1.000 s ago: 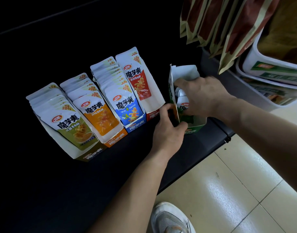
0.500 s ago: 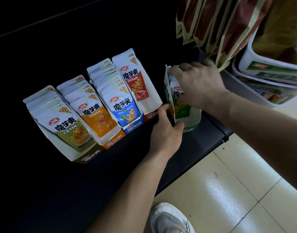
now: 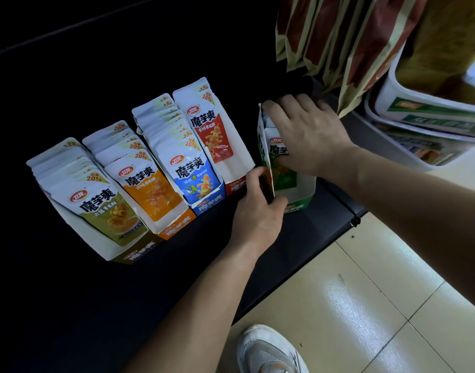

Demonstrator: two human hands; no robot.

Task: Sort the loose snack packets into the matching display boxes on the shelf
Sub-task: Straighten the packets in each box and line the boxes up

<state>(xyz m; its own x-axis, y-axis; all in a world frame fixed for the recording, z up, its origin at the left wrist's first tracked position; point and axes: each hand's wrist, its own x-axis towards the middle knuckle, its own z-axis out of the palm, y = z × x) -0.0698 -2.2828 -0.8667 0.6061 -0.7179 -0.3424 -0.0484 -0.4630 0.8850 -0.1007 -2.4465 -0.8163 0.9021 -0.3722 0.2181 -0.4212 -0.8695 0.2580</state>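
**Both hands at the green display box, far right of the row**

On a dark shelf [image 3: 325,219], five display boxes in a row: olive box [image 3: 131,254] at far left, then orange box [image 3: 174,228], blue box [image 3: 209,207], red box [image 3: 235,185], and, set a little apart to the right near the shelf's end, green box [image 3: 302,197]. First three stuffed with upright white packets matching their colours; red-labelled packet [image 3: 212,135] leaning back at the front of the red box.

Left hand [image 3: 258,211] clamped on the green box's near left corner, thumb up along the outer side wall, fingers curled round the front edge. Right hand [image 3: 309,138] reaching down from above into the same box, fingers bent over the tops of green-labelled packets [image 3: 280,168] standing inside; closed on them or only pressing against them, cannot tell, since the palm hides the fingertips.

Above right, brown hanging bags [image 3: 336,41] dangling just beyond the right hand. Further right, stacked white tubs [image 3: 424,111]. Below, glossy tiled floor [image 3: 365,305] and a white sneaker [image 3: 268,351] at the bottom edge
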